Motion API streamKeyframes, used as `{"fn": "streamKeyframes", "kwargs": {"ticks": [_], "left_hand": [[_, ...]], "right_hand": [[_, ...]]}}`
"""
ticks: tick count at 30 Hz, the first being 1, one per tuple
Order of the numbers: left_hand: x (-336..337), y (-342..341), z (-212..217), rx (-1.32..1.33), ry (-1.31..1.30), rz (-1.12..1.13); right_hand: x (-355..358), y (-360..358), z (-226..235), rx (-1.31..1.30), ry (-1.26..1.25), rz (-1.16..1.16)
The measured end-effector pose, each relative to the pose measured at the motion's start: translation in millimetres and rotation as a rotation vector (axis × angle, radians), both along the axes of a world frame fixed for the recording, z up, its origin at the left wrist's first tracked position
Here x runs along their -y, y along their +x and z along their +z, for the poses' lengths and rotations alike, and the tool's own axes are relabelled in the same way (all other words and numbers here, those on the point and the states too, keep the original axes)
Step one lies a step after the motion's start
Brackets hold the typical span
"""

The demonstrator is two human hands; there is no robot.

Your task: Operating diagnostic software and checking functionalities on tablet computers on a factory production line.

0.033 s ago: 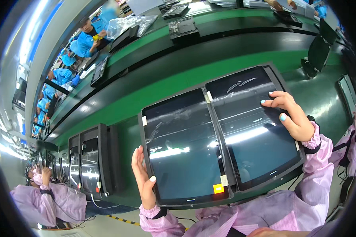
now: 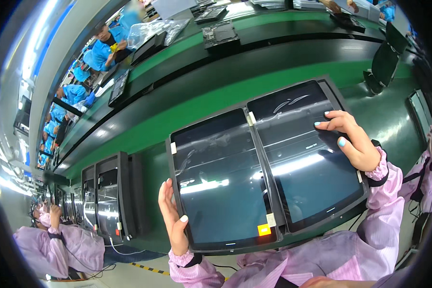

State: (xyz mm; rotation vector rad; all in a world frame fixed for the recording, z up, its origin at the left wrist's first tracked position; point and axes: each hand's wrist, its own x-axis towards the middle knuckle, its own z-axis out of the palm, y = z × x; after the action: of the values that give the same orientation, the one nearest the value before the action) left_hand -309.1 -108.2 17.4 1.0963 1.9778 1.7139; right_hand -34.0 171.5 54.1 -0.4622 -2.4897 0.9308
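Observation:
I hold a dark tray [image 2: 228,248] up in front of me, with two glossy black display panels lying side by side in it. My left hand [image 2: 173,222] grips the tray's left edge, thumb over the rim beside the left panel [image 2: 221,187]. My right hand [image 2: 356,146] holds the right side, with curled fingertips resting on the glass of the right panel [image 2: 297,163]. An orange sticker [image 2: 264,229] sits at the left panel's lower right corner. White tape tabs [image 2: 251,118] mark the seam between the panels.
A green and black conveyor line [image 2: 216,98] runs across behind the tray. A rack of upright panels [image 2: 108,197] stands at the left. A person in a pink coat [image 2: 62,247] works at lower left. People in blue [image 2: 101,48] sit far left. A black chair [image 2: 384,62] stands upper right.

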Motion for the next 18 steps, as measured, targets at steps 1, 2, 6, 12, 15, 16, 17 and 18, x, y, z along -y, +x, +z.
{"fn": "streamKeyframes", "kwargs": {"ticks": [1,2,6,12,15,16,17,18], "left_hand": [[-0.1,0.5,-0.6,0.014,0.002,0.012],[-0.3,1.1,-1.1,0.029,0.004,0.025],[-1.4,0.4,-3.6,0.049,0.013,0.031],[-3.0,2.7,-2.5,0.004,0.003,0.013],[1.2,0.7,-2.4,-0.009,0.0,0.017],[1.9,0.3,-1.4,-0.014,-0.007,0.018],[3.3,0.7,-2.1,-0.016,-0.021,0.021],[2.3,0.4,-3.7,-0.012,-0.035,0.032]], "right_hand": [[-1.3,-0.4,0.2,0.01,0.028,0.015],[-2.0,-0.8,-0.2,0.02,0.056,0.031],[0.0,-0.3,-2.0,-0.011,-0.021,-0.006],[-0.2,2.0,-4.1,-0.013,0.017,0.003],[0.3,-0.8,-4.4,-0.014,0.042,0.011],[0.3,-2.8,-4.6,-0.008,0.066,0.012],[1.9,-4.3,-6.5,-0.003,0.085,0.002],[3.0,-5.6,-7.1,0.002,0.103,-0.004]]}}
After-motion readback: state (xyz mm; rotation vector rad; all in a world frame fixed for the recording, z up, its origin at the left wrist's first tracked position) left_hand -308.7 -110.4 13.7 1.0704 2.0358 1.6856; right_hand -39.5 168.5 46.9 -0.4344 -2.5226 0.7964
